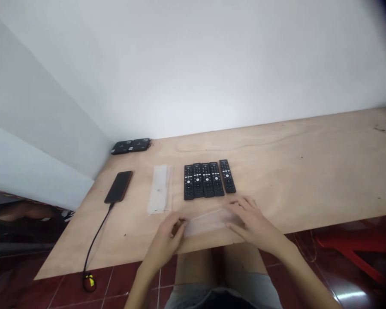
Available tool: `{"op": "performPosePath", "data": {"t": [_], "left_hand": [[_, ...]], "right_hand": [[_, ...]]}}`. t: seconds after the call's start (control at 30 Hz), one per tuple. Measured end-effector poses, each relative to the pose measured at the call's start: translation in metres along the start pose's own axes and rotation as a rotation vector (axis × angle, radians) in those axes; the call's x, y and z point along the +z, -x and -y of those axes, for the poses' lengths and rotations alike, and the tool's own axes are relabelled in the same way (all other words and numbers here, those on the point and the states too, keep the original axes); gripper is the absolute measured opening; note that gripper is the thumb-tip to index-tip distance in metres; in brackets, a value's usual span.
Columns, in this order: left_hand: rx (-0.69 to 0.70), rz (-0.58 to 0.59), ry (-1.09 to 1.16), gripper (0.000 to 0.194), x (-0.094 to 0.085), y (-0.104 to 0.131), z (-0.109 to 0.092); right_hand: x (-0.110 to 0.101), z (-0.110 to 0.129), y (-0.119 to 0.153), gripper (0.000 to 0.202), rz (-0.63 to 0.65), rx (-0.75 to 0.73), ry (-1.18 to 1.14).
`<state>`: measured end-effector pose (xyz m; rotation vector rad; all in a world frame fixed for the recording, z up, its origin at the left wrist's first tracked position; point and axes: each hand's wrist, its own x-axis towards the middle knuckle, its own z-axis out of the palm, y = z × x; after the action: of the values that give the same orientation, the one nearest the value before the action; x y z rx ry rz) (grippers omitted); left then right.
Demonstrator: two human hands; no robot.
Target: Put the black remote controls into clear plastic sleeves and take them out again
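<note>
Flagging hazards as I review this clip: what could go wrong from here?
The clear plastic sleeve lies near the table's front edge and might slip off. The right hand is close to the rightmost remote and could nudge it. The cable hangs over the edge, so a snag might drag the phone.

Left hand (pixel 172 231) curled, right hand (pixel 246 216) spread — both forearms reaching forward.
</note>
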<state>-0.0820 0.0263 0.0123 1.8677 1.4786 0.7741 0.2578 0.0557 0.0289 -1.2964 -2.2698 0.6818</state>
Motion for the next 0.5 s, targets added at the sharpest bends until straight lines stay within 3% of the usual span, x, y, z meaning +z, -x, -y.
{"op": "performPosePath", "data": {"t": [0.07,0.17,0.3,0.4,0.5], "left_hand": [[0.027,0.035,0.011,0.021,-0.007,0.001,-0.009],[0.068,0.082,0.026,0.021,-0.02,0.004,-0.018],[0.072,0.102,0.116,0.021,-0.032,0.008,-0.014],[0.031,-0.013,0.239,0.018,-0.031,0.01,-0.004],[-0.036,-0.281,0.46,0.04,-0.015,0.009,0.002]], "right_hand": [[-0.007,0.012,-0.006,0.028,0.101,-0.033,0.007],[-0.015,0.022,-0.014,0.019,0.154,-0.053,-0.035],[-0.016,0.025,-0.019,0.009,0.292,-0.084,-0.212],[-0.006,0.024,-0.02,0.015,0.35,-0.056,-0.364],[0.008,0.022,-0.019,0.015,0.272,0.022,-0.51]]}}
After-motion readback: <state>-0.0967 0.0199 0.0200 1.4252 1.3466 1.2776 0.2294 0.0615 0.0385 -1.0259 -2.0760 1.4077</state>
